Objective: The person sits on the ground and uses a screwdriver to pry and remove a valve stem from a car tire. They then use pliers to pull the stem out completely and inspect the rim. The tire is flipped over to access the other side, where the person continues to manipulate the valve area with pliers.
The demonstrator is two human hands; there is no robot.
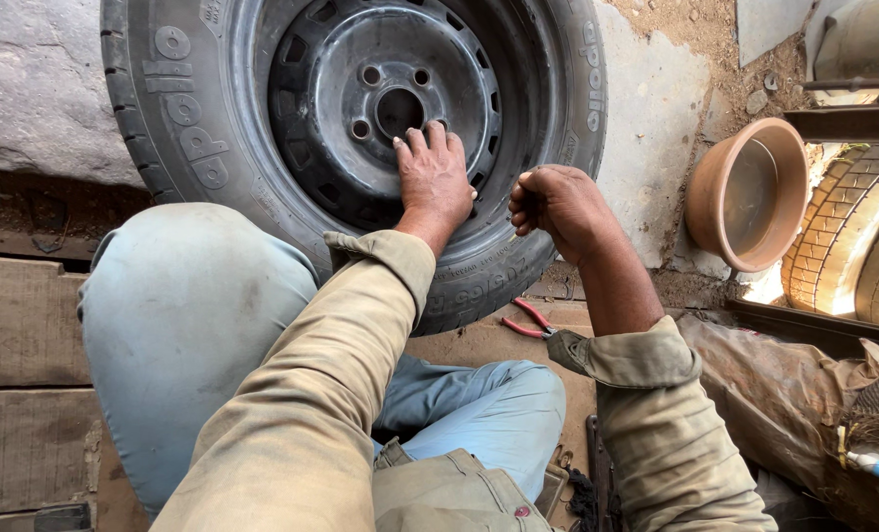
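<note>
Against the upright wheel, hub facing the person, left hand lies flat.

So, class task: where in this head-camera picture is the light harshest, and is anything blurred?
Head view: sunlight blows out the bright patch beside the clay bowl; the wheel rim sits in even shade; left hand and right hand look sharp; edges bend slightly from the wide lens.
</note>
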